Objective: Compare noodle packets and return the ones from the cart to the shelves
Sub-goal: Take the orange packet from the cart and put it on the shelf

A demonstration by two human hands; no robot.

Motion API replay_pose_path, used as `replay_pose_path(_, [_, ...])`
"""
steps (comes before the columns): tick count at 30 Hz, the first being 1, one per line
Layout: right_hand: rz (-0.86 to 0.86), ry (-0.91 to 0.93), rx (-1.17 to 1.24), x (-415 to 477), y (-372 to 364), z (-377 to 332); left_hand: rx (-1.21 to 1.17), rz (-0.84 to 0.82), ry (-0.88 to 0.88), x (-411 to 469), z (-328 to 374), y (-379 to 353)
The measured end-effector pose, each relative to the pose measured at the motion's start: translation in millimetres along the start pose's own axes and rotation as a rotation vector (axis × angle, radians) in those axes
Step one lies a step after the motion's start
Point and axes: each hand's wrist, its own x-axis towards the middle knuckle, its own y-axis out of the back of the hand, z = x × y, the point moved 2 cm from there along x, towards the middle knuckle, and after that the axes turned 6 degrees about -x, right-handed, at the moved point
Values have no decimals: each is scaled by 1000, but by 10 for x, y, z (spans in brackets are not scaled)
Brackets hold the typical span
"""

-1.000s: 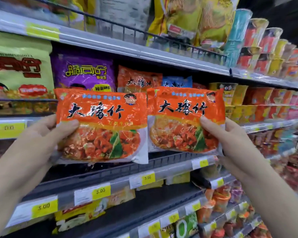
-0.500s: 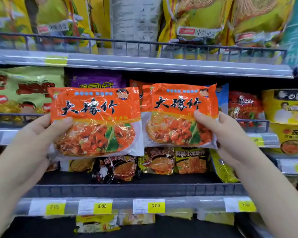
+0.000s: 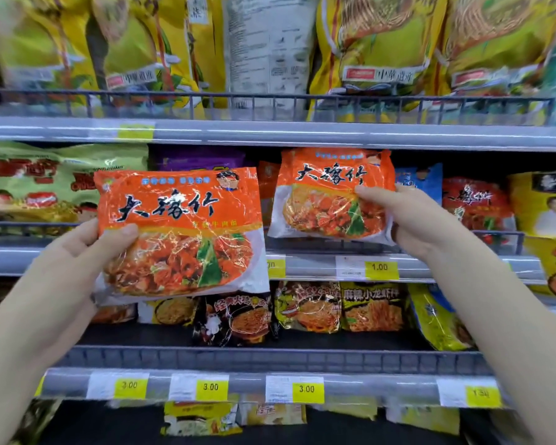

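I hold two matching orange noodle packets with black characters in front of the shelves. My left hand (image 3: 87, 252) grips the nearer, larger-looking orange packet (image 3: 187, 232) by its left edge, thumb on the front. My right hand (image 3: 411, 220) pinches the second orange packet (image 3: 328, 200) at its right edge and holds it farther forward, at the mouth of the middle shelf (image 3: 430, 268), in front of more orange packets. The two packets are apart. No cart is in view.
The top shelf rail (image 3: 270, 107) holds tall yellow-green noodle bags. The middle shelf has green, purple, blue and red packets and yellow bowls at right. Below, a wire rail (image 3: 270, 358) fronts black and yellow packets. Yellow price tags line the shelf edges.
My right hand has moved its packet forward and up toward the middle shelf, away from the left packet. My left hand has lowered its packet slightly. The view has swung to face the shelves.
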Motion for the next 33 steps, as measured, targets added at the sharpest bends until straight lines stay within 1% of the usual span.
replay_pose_path(5, [-14,16,-29,203,-164,-84,2,-29,23,-65,-3,51])
replay_pose_path(8, [2,25,-98,342,-264,-81,-29,-4,39,-111,0,41])
replay_pose_path(11, [34,21,-165,474,-322,-11,3,-2,57,-162,8,22])
replay_pose_path(16, [-3,2,-152,546,-343,34,10,-11,76,-227,58,68])
replay_pose_path(18, [-12,19,-237,558,-306,41,2,-17,82,-232,68,84])
replay_pose_path(22, [-20,66,-530,535,-266,43,-9,-29,68,-222,105,126])
replay_pose_path(24, [-3,81,-639,488,-274,8,2,-23,48,-227,107,137])
replay_pose_path(29, [25,92,-862,445,-228,28,4,-7,46,-208,90,31])
replay_pose_path(33, [70,127,-960,390,-211,32,37,-29,46,-165,95,-146])
